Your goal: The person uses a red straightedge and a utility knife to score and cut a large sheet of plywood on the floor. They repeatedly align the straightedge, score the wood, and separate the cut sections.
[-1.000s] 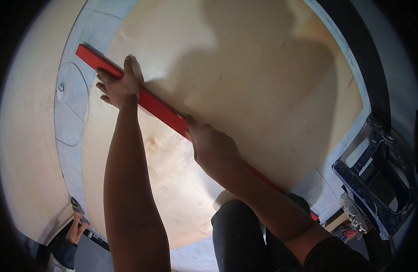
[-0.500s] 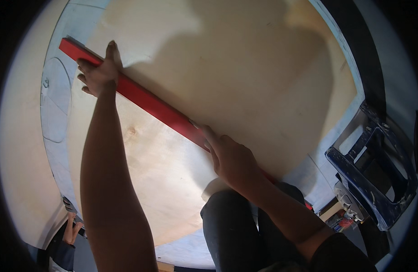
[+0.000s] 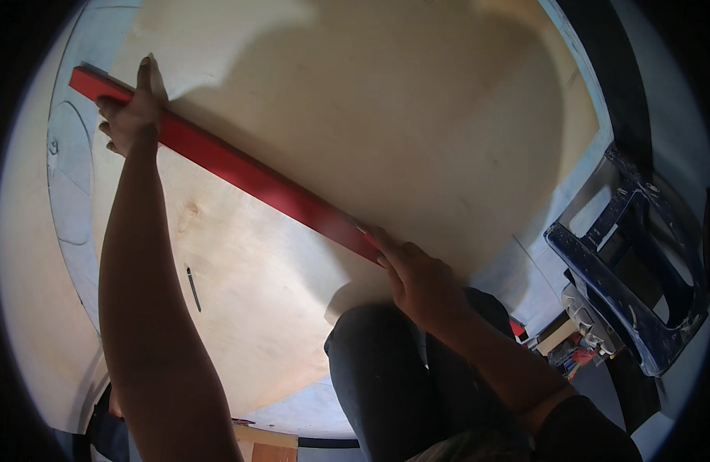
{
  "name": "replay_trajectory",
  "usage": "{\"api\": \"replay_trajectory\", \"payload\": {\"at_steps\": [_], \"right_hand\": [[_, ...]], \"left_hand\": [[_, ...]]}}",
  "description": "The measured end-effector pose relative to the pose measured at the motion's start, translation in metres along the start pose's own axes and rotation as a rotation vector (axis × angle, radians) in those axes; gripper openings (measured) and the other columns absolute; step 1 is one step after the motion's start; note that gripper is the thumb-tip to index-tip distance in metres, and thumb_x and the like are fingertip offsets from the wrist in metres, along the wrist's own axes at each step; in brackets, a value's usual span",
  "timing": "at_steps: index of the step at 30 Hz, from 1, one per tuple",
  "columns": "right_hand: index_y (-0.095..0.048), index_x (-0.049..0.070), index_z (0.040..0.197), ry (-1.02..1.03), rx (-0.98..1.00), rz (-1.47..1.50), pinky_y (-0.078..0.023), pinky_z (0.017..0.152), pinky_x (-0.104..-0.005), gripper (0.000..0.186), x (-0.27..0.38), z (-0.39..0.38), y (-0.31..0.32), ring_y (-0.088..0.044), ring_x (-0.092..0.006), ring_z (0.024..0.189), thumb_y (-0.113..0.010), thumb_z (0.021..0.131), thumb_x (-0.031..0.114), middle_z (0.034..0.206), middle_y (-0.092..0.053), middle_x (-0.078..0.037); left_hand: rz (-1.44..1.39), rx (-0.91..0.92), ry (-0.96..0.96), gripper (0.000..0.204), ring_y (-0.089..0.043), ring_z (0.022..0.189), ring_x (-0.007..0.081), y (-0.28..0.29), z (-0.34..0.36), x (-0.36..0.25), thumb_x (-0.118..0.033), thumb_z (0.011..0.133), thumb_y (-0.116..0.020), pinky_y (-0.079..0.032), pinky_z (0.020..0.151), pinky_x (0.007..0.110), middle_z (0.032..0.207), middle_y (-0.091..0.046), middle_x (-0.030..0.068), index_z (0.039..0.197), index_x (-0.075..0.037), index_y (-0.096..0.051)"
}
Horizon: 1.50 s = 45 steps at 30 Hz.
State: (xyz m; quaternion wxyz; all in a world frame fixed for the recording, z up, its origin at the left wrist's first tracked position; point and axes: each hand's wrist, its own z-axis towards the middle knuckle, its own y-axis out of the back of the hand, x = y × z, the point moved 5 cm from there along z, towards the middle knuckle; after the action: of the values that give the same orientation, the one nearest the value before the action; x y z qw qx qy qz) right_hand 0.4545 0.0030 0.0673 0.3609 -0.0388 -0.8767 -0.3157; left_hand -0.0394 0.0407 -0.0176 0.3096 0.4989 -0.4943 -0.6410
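Observation:
A long red straightedge (image 3: 259, 189) lies diagonally on a pale plywood sheet (image 3: 416, 131). My left hand (image 3: 133, 115) presses across it near its upper-left end, fingers spread and thumb pointing away from me. Farther down the bar, my right hand (image 3: 424, 285) is closed, index finger extended along it, around a thin object at the fingertips that I cannot make out. My right forearm hides part of what lies beneath. A thin black pen-like stick (image 3: 193, 289) rests on the sheet beside my left forearm.
A scuffed dark blue plastic stool or step (image 3: 632, 262) stands at the right, near assorted items (image 3: 582, 354). My knees (image 3: 374, 362) are at the bottom. A pale board (image 3: 31, 277) borders the tiled floor (image 3: 66, 192) on the left. Part of another person (image 3: 116, 400) shows at lower left.
My right hand has slid down and rightward along the straightedge. My left hand and forearm appear farther left as the view shifts, and the black stick now shows beside the forearm.

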Motion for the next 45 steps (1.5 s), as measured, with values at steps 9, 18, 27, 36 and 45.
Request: {"api": "replay_trajectory", "payload": {"at_steps": [9, 18, 27, 36, 45], "right_hand": [[-0.052, 0.011, 0.157, 0.012, 0.010, -0.018, -0.059, 0.084, -0.0520, 0.051, -0.025, -0.032, 0.009, -0.072, -0.0411, 0.093, -0.062, 0.107, 0.015, 0.101, -0.071, -0.021], [-0.047, 0.013, 0.160, -0.105, 0.112, -0.080, -0.059, 0.084, -0.0546, 0.054, -0.050, -0.065, 0.019, -0.072, -0.0449, 0.099, -0.059, 0.108, 0.017, 0.110, -0.070, -0.025], [-0.048, 0.011, 0.158, -0.156, 0.142, -0.056, -0.059, 0.087, -0.0563, 0.052, -0.048, -0.068, 0.029, -0.071, -0.0481, 0.103, -0.058, 0.108, 0.016, 0.117, -0.070, -0.028], [-0.050, 0.010, 0.158, -0.117, 0.078, 0.034, -0.058, 0.091, -0.0518, 0.051, -0.043, -0.070, 0.046, -0.072, -0.0457, 0.107, -0.059, 0.107, 0.012, 0.120, -0.071, -0.026], [-0.051, 0.010, 0.158, 0.024, 0.007, 0.004, -0.060, 0.081, -0.0480, 0.052, 0.000, -0.009, 0.015, -0.073, -0.0378, 0.090, -0.061, 0.107, 0.012, 0.105, -0.071, -0.021]], "left_hand": [[0.031, -0.027, 0.006, 0.135, -0.029, 0.160, 0.0402, 0.000, 0.014, 0.012, -0.094, 0.076, -0.060, -0.012, 0.131, 0.057, 0.168, -0.042, 0.0200, 0.169, -0.002, -0.026], [0.107, -0.082, -0.021, 0.129, -0.050, 0.147, 0.0428, -0.020, 0.037, 0.030, -0.100, 0.071, -0.057, -0.036, 0.123, 0.052, 0.157, -0.056, 0.0237, 0.163, -0.010, -0.041], [0.039, 0.000, 0.086, 0.134, -0.041, 0.153, 0.0424, -0.015, 0.035, 0.030, -0.101, 0.070, -0.056, -0.024, 0.127, 0.054, 0.159, -0.054, 0.0225, 0.165, -0.008, -0.037], [0.034, -0.047, 0.035, 0.134, -0.033, 0.158, 0.0415, -0.014, 0.036, 0.026, -0.099, 0.073, -0.055, -0.020, 0.128, 0.055, 0.166, -0.047, 0.0205, 0.167, -0.006, -0.033], [0.001, -0.032, 0.034, 0.134, -0.030, 0.159, 0.0404, -0.015, 0.031, 0.024, -0.097, 0.074, -0.056, -0.015, 0.130, 0.055, 0.164, -0.049, 0.0206, 0.167, -0.002, -0.031]]}}
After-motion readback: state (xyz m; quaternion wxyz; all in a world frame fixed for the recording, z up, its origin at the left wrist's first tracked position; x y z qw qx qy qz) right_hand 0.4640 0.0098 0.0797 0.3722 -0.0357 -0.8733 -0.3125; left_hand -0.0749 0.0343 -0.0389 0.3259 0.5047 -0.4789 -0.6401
